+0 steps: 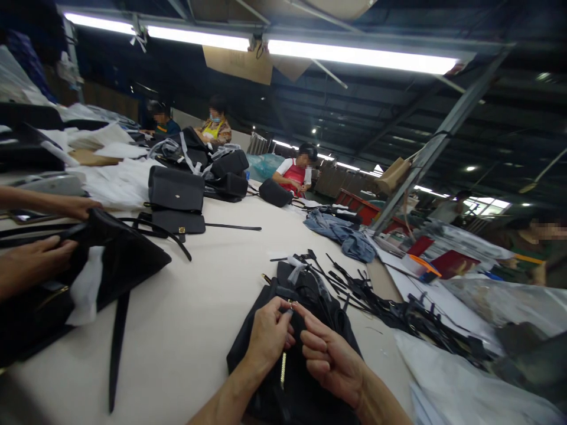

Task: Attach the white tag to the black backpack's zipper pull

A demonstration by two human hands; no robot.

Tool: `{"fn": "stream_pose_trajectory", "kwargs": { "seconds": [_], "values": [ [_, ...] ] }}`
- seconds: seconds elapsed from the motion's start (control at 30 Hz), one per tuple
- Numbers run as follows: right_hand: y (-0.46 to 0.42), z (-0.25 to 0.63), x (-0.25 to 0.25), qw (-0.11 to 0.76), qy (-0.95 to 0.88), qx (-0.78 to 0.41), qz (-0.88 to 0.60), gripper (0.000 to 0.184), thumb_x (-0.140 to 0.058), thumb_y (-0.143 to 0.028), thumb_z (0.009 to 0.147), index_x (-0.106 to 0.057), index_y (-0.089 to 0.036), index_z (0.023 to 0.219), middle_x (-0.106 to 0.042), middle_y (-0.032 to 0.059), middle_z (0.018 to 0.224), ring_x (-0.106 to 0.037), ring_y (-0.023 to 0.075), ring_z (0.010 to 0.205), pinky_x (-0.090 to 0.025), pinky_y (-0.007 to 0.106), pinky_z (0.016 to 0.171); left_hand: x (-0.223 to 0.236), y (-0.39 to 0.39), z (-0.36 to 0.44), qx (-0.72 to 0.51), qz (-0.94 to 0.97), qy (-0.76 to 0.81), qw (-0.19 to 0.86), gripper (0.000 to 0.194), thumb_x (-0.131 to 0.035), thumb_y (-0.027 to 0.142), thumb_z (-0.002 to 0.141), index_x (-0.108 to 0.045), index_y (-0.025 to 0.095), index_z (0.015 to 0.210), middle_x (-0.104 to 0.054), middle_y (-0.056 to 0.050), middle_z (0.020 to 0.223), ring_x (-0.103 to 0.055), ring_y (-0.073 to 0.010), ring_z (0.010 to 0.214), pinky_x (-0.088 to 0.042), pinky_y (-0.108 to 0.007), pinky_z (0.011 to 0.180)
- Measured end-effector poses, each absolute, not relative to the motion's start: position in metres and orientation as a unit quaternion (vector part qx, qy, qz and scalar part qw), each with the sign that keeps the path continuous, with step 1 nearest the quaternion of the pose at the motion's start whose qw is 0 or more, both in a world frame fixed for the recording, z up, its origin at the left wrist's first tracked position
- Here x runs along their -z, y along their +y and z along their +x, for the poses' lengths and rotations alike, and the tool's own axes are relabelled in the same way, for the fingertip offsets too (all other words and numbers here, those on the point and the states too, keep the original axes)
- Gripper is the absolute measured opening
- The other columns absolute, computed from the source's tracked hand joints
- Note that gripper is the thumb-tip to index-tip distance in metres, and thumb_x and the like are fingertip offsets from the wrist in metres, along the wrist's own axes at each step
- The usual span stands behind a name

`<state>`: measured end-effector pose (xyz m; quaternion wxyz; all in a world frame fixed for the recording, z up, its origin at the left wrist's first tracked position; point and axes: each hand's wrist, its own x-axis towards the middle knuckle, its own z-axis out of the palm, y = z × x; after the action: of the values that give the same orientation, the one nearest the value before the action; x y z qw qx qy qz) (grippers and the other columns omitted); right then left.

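Note:
My left hand [269, 332] and my right hand [328, 354] meet at the top of a black leather handbag [292, 389] lying on the cream work table [186, 330]. Their fingertips pinch the upper end of a gold zipper [283, 369], which runs down the bag between my hands. The pinched point is small and partly hidden by my fingers. A co-worker's hands [44, 236] hold another black bag [101, 277] stuffed with white paper at the left.
A tangle of black straps [376, 295] lies to my right, beyond it folded denim [341, 236]. Black handbags [176, 189] and white paper [117, 183] crowd the far table. Plastic sheeting [465, 378] lies at lower right. Several co-workers sit beyond.

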<state>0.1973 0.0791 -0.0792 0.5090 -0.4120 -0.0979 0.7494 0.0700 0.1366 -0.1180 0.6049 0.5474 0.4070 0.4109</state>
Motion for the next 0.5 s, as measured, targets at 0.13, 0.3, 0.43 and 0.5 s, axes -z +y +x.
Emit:
{"fn": "stream_pose_trajectory", "kwargs": {
  "seconds": [0.13,0.3,0.43,0.5],
  "values": [
    [0.0779,0.1985,0.0805,0.504,-0.118,-0.747,-0.418,0.033,-0.039,-0.025,0.103,-0.052,-0.026,0.132,-0.026,-0.013,0.044,-0.021,0.0012,0.032,-0.009,0.01,0.037,0.1161,0.1349,0.0691,-0.432,0.535,0.402,0.604,0.016,-0.049,0.018,0.085,-0.055,0.017,0.1,-0.057,0.006,0.054,-0.057,-0.0105,0.038,-0.042,-0.015,0.035],
    [0.0785,0.1976,0.0788,0.506,-0.111,-0.743,-0.423,0.033,-0.038,-0.026,0.103,-0.051,-0.026,0.134,-0.027,-0.0128,0.044,-0.021,0.001,0.032,-0.009,0.01,0.037,0.1138,0.1337,0.068,-0.449,0.537,0.381,0.603,0.015,-0.052,0.019,0.083,-0.06,0.016,0.096,-0.056,0.006,0.053,-0.056,-0.0096,0.039,-0.043,-0.015,0.037],
    [0.0781,0.1954,0.0746,0.502,-0.11,-0.733,-0.445,0.037,-0.029,-0.027,0.105,-0.046,-0.026,0.137,-0.027,-0.0129,0.042,-0.02,0.0017,0.031,-0.011,0.01,0.036,0.1108,0.1341,0.0682,-0.435,0.513,0.401,0.622,0.012,-0.054,0.017,0.081,-0.064,0.014,0.088,-0.058,0.004,0.051,-0.058,-0.0104,0.039,-0.044,-0.016,0.037],
    [0.0762,0.1933,0.0732,0.5,-0.12,-0.718,-0.468,0.038,-0.028,-0.027,0.105,-0.042,-0.027,0.141,-0.027,-0.0132,0.042,-0.019,0.0022,0.031,-0.012,0.01,0.036,0.1104,0.1346,0.0685,-0.433,0.503,0.405,0.629,0.012,-0.055,0.016,0.08,-0.064,0.013,0.087,-0.058,0.004,0.051,-0.058,-0.0106,0.04,-0.044,-0.016,0.037]
  ]
}}
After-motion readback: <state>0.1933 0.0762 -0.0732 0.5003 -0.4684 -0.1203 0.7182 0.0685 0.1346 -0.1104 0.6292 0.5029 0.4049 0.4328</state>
